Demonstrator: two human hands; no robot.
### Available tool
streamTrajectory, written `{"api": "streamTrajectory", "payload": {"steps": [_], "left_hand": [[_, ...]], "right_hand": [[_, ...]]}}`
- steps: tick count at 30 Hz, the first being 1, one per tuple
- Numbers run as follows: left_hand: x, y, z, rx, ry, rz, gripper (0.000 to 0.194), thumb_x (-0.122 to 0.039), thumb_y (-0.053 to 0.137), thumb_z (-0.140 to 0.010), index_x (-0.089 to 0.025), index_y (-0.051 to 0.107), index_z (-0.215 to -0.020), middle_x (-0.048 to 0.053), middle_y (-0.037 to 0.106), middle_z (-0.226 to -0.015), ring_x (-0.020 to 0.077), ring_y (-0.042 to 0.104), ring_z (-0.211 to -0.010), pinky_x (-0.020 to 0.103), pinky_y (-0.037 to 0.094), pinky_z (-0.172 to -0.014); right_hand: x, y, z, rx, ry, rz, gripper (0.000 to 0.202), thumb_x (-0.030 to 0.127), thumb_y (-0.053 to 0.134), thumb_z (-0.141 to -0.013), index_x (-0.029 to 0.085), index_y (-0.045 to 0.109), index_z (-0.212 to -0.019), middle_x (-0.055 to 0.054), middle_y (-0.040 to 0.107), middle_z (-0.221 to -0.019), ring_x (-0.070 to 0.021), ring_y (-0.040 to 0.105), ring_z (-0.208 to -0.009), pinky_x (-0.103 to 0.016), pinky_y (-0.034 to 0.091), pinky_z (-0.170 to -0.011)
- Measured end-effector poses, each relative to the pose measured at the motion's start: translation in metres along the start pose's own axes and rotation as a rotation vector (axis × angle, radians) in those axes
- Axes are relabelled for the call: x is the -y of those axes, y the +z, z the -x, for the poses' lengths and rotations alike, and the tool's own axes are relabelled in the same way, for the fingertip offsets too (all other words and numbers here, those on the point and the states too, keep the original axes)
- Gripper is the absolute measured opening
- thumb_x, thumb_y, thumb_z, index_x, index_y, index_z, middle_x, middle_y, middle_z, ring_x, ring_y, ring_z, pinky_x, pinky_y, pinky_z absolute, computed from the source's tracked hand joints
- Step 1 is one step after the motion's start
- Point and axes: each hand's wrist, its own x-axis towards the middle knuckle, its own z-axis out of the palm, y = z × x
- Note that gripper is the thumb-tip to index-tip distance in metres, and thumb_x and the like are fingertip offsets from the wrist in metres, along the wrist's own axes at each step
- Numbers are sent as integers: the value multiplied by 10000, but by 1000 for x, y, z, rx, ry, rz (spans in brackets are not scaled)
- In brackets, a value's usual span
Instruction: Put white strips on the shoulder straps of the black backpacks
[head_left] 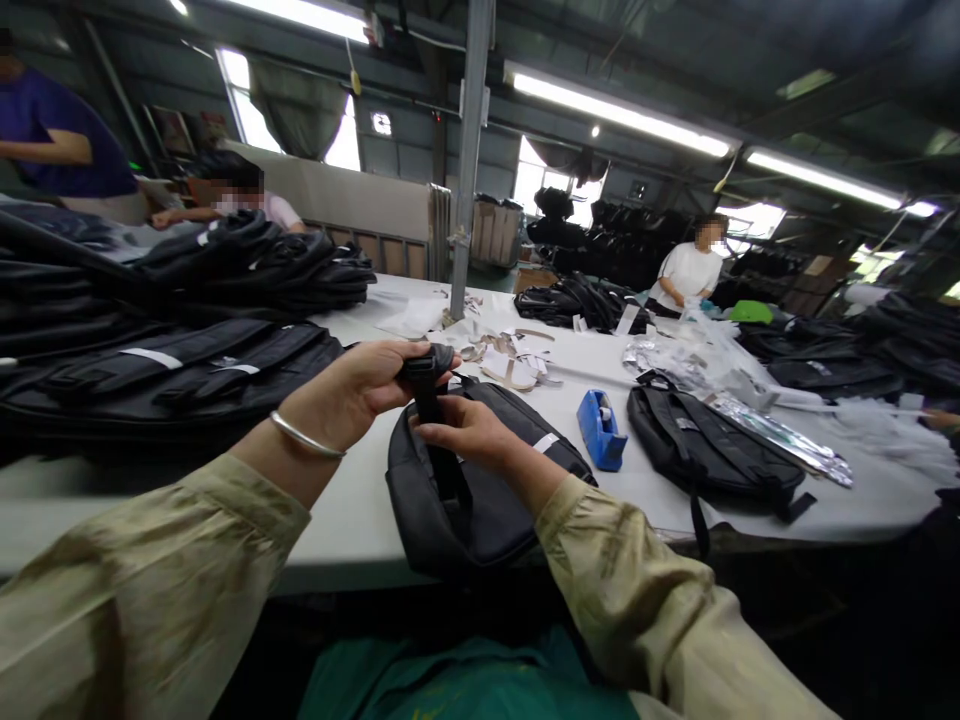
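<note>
A black backpack (495, 500) lies at the front edge of the white table, in front of me. My left hand (382, 375) is closed on a black strap (429, 385) with a buckle, raised above the bag's left end. Just below and to the right, my right hand (469, 430) has its thumb and fingers around the lower part of the same strap. A white strip (546, 442) shows on the bag's upper side.
Stacked black backpacks (165, 380) fill the left. A blue tape dispenser (601, 430) and another backpack (705, 445) are on the right. Paper scraps (514, 362) lie behind, near a metal post (469, 160). A person in white (690, 270) stands across the table.
</note>
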Motion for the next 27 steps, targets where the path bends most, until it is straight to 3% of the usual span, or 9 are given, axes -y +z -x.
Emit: {"api": "streamTrajectory", "payload": {"steps": [2, 4, 8, 11, 14, 17, 20, 24, 27], "left_hand": [[2, -5, 7, -46, 31, -24, 228, -54, 464, -911, 6, 679, -958, 202, 714, -794, 228, 707, -617, 276, 605, -538], [6, -15, 17, -104, 61, -36, 215, -68, 466, -922, -17, 675, -912, 183, 717, -775, 211, 700, -601, 275, 608, -549], [35, -52, 48, -182, -3, -136, 176, -101, 511, -915, -54, 677, -886, 173, 730, -780, 237, 709, -619, 323, 615, -552], [79, -81, 73, -160, -103, -156, 110, -118, 597, -875, -83, 692, -832, 168, 735, -785, 252, 715, -648, 327, 613, -577], [129, -97, 94, -127, -272, -129, 78, -153, 658, -852, -87, 700, -850, 183, 742, -856, 248, 712, -688, 328, 611, -609], [165, -98, 106, -179, -323, -98, 157, -178, 668, -864, -98, 689, -998, 153, 747, -951, 189, 687, -677, 269, 585, -567], [183, -92, 111, -183, -298, -50, 239, -189, 654, -886, -111, 657, -1112, 127, 747, -966, 170, 674, -674, 266, 586, -580], [191, -88, 111, -147, -353, 2, 206, -205, 670, -888, -76, 673, -1049, 140, 744, -941, 173, 675, -697, 268, 597, -603], [190, -89, 110, -187, -394, 20, 155, -172, 683, -872, -56, 688, -976, 143, 742, -914, 164, 671, -666, 257, 600, -574]], "right_hand": [[-17, 13, -6, 84, 18, -114, 413, 444, 801, -672, 139, 699, -932, -54, 728, -819, -187, 700, -738, -364, 555, -813], [-44, 17, -8, 52, 35, -83, 320, 416, 759, -712, 134, 691, -848, -42, 710, -735, -169, 678, -638, -349, 562, -739], [-90, 0, -7, -55, 78, 289, 93, 233, 661, -798, 175, 707, -853, -29, 720, -754, -164, 673, -658, -315, 552, -701], [-103, -14, -5, -46, 80, 628, 259, 97, 641, -765, 188, 710, -998, -52, 737, -874, -202, 694, -839, -337, 544, -829], [-107, -17, -2, -17, 52, 867, 548, 110, 656, -750, 150, 587, -1292, -128, 690, -1121, -257, 651, -1058, -386, 503, -959], [-112, -13, 0, 26, 60, 1015, 838, 176, 664, -779, 165, 296, -1532, -212, 450, -1454, -319, 485, -1311, -467, 411, -1077], [-116, -10, 0, 79, 134, 1088, 883, 248, 627, -845, 269, 144, -1584, -200, 173, -1611, -382, 291, -1440, -584, 317, -1114], [-115, -13, -4, 186, 15, 1160, 774, 301, 567, -909, 346, 173, -1574, -127, 56, -1653, -376, 152, -1489, -623, 266, -1114], [-112, -17, -8, 331, -152, 1209, 597, 309, 547, -927, 348, 382, -1499, -71, 193, -1634, -335, 161, -1487, -602, 265, -1120]]}}
